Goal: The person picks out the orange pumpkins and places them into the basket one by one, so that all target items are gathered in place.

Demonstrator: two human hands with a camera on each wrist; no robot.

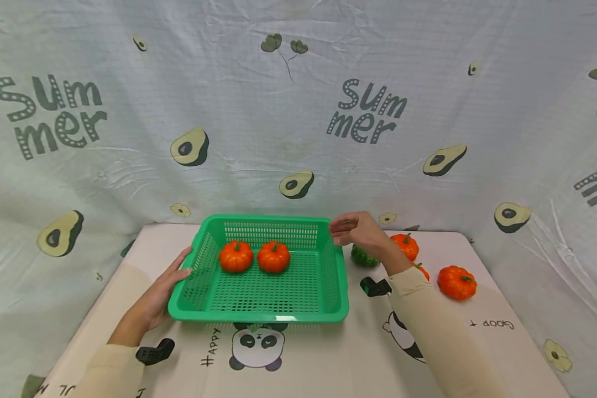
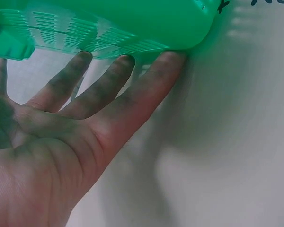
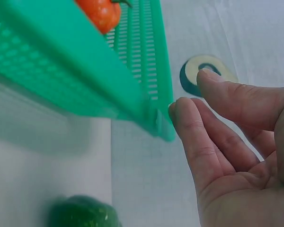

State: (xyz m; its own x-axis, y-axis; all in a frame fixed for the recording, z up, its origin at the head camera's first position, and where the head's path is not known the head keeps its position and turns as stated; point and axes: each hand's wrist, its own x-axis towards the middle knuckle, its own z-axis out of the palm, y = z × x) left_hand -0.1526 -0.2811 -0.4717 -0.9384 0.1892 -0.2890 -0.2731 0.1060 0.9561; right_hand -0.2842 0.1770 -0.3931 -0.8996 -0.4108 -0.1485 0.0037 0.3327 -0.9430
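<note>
Basket [image 1: 258,317], green plastic with slotted walls, is occupying the middle of the table [image 1: 348,362], long side facing the person; left pumpkin [image 1: 236,257] and right pumpkin [image 1: 273,257] are sitting inside it, just beside each other toward the rear; slotted floor is showing in front of them and to their right; whether the base is bearing on the table, I am not managing to tell.

Left hand [image 1: 155,296] is lying along the outside of the left wall, fingers extended, tips touching the plastic, nothing being gripped; my reading: it is steadying that side. Right hand [image 1: 360,232] is hovering at the rear right corner, fingers loosely extended, thumb standing apart, nothing showing between them; fingertip contact with the rim is not reading clearly; the pose is possibly matching a brace opposite the left.

Edges: rear rim is running close to the hanging cloth [image 1: 249,143], so backward room is looking tight; dark green round item [image 1: 364,257] is sitting just beside the right wall; rear pumpkin [image 1: 406,246], half-hidden pumpkin [image 1: 421,270] behind the sleeve [image 1: 443,326], and outer pumpkin [image 1: 456,282] are limiting rightward travel; frontward is seeming the freer way.
</note>
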